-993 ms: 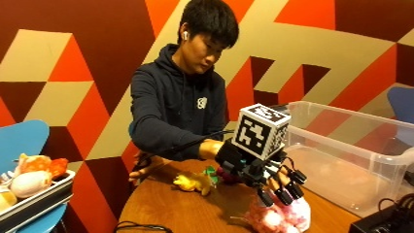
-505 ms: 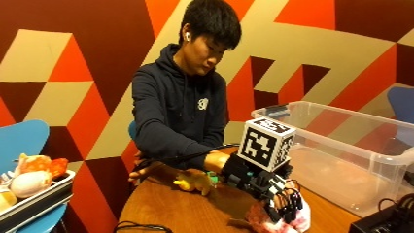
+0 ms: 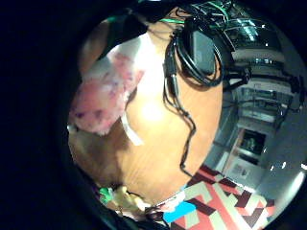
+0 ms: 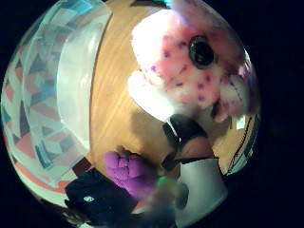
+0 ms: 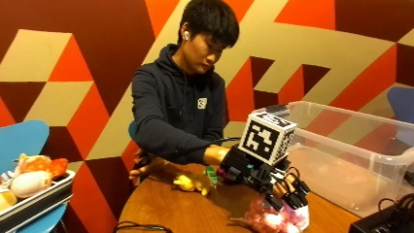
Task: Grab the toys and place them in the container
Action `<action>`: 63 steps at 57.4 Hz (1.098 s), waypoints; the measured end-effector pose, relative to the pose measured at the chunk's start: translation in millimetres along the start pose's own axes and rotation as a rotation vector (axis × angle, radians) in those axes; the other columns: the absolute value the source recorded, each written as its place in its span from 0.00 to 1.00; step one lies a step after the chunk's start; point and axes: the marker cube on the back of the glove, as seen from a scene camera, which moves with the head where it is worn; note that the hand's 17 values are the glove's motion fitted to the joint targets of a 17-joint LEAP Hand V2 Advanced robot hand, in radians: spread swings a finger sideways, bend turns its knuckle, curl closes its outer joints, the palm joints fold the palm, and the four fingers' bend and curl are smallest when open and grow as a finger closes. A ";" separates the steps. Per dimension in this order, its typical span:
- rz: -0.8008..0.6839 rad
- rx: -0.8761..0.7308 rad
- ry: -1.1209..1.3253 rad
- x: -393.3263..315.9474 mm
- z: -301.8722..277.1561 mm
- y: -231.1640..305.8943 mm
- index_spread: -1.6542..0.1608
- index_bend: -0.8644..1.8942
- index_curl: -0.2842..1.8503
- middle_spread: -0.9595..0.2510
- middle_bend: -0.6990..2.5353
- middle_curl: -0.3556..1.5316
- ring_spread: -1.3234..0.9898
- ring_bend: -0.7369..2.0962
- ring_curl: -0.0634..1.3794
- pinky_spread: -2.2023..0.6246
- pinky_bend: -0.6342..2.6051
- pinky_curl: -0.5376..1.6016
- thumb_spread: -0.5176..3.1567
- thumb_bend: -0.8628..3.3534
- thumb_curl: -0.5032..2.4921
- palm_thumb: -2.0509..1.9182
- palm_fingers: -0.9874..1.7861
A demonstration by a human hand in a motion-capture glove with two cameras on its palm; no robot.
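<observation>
A pink spotted plush toy [image 5: 271,219] lies on the round wooden table [image 5: 187,208] near its front edge. My gloved right hand [image 5: 268,182] is right above it, fingers [image 5: 294,194] spread and pointing down onto its top. In the thumb side palm view the plush [image 4: 190,71] is close and the thumb tip [image 4: 186,129] touches its edge. A purple toy [image 4: 128,171] lies near the wrist. A yellow toy [image 5: 187,183] and a small green one [image 5: 211,172] lie farther back. The clear plastic container [image 5: 349,155] stands at the right.
Black cables and a black box [image 5: 385,221] lie at the table's right front; the cables [image 3: 192,57] run beside the plush. The bare left hand [image 5: 144,170] rests at the table's far edge. A tray with more toys [image 5: 32,187] sits on a blue chair at the left.
My right hand has come down and slightly right, from above the table onto the pink plush toy. The other toys have not moved.
</observation>
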 end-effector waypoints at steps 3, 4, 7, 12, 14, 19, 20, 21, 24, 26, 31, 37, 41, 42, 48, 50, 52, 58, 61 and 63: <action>-0.005 0.012 -0.003 -1.4 0.7 -2.5 0.79 0.37 0.26 0.70 0.35 0.43 0.49 0.37 0.30 0.78 0.42 0.43 0.49 0.20 0.30 0.66 0.29; -0.007 0.015 -0.007 -1.7 1.0 -3.6 0.79 0.36 0.26 0.71 0.34 0.42 0.50 0.36 0.30 0.78 0.42 0.43 0.49 0.20 0.30 0.66 0.28; -0.013 0.025 -0.023 -2.2 2.0 -7.3 0.79 0.36 0.25 0.72 0.33 0.42 0.51 0.35 0.28 0.78 0.42 0.43 0.49 0.20 0.30 0.66 0.28; -0.019 0.038 -0.041 -1.8 5.5 -14.0 0.80 0.35 0.25 0.74 0.31 0.41 0.53 0.34 0.28 0.78 0.41 0.43 0.48 0.20 0.29 0.65 0.29; -0.015 0.042 -0.049 -0.7 7.5 -17.4 0.80 0.35 0.25 0.75 0.30 0.41 0.53 0.34 0.28 0.78 0.40 0.43 0.48 0.20 0.29 0.65 0.29; -0.008 0.046 -0.085 1.4 15.1 -26.2 0.80 0.35 0.24 0.77 0.29 0.40 0.54 0.33 0.28 0.78 0.40 0.42 0.48 0.20 0.29 0.65 0.30; -0.011 0.046 -0.094 1.5 16.9 -27.5 0.80 0.34 0.24 0.77 0.28 0.40 0.53 0.34 0.28 0.78 0.39 0.42 0.48 0.20 0.29 0.65 0.30; -0.014 0.046 -0.103 1.6 18.7 -28.7 0.80 0.34 0.24 0.77 0.28 0.40 0.53 0.34 0.28 0.78 0.39 0.42 0.48 0.20 0.29 0.65 0.30; -0.020 0.049 -0.132 1.9 22.7 -31.8 0.80 0.34 0.23 0.77 0.28 0.40 0.53 0.37 0.29 0.78 0.39 0.42 0.48 0.20 0.29 0.65 0.33; -0.019 0.054 -0.147 2.4 24.3 -33.6 0.79 0.34 0.23 0.76 0.29 0.41 0.53 0.39 0.30 0.78 0.38 0.42 0.47 0.20 0.29 0.65 0.35; -0.026 0.078 -0.196 3.2 27.1 -38.9 0.78 0.34 0.21 0.72 0.35 0.43 0.49 0.49 0.34 0.78 0.36 0.40 0.47 0.21 0.30 0.68 0.48; -0.034 0.127 -0.276 3.0 28.6 -43.7 0.79 0.33 0.19 0.67 0.40 0.46 0.45 0.59 0.38 0.71 0.40 0.41 0.43 0.23 0.33 0.72 0.66; -0.024 0.157 -0.291 3.8 29.0 -45.8 0.79 0.34 0.18 0.65 0.42 0.47 0.44 0.64 0.42 0.67 0.40 0.42 0.39 0.23 0.35 0.73 0.69; -0.021 0.163 -0.292 3.5 29.1 -46.2 0.79 0.34 0.18 0.65 0.43 0.48 0.43 0.65 0.42 0.67 0.41 0.42 0.38 0.23 0.35 0.74 0.70; 0.002 0.187 -0.292 0.0 28.9 -46.8 0.78 0.39 0.18 0.64 0.48 0.51 0.43 0.65 0.44 0.65 0.40 0.44 0.32 0.23 0.38 0.75 0.77; 0.006 0.189 -0.296 -1.3 28.2 -46.1 0.78 0.39 0.19 0.64 0.49 0.52 0.43 0.66 0.44 0.64 0.39 0.44 0.30 0.23 0.39 0.75 0.77; 0.008 0.192 -0.301 -2.6 27.0 -44.9 0.77 0.43 0.20 0.64 0.50 0.53 0.43 0.66 0.45 0.64 0.40 0.45 0.28 0.23 0.39 0.75 0.80; 0.015 0.186 -0.320 -7.0 20.8 -36.3 0.75 0.51 0.23 0.65 0.51 0.54 0.42 0.66 0.45 0.63 0.42 0.47 0.23 0.23 0.41 0.75 0.81; 0.010 0.184 -0.331 -10.9 12.5 -27.9 0.75 0.54 0.24 0.65 0.52 0.54 0.42 0.67 0.45 0.63 0.43 0.48 0.21 0.24 0.42 0.74 0.80; 0.005 0.193 -0.329 -13.6 3.3 -21.4 0.75 0.56 0.25 0.66 0.52 0.54 0.42 0.68 0.46 0.63 0.43 0.49 0.20 0.23 0.42 0.74 0.80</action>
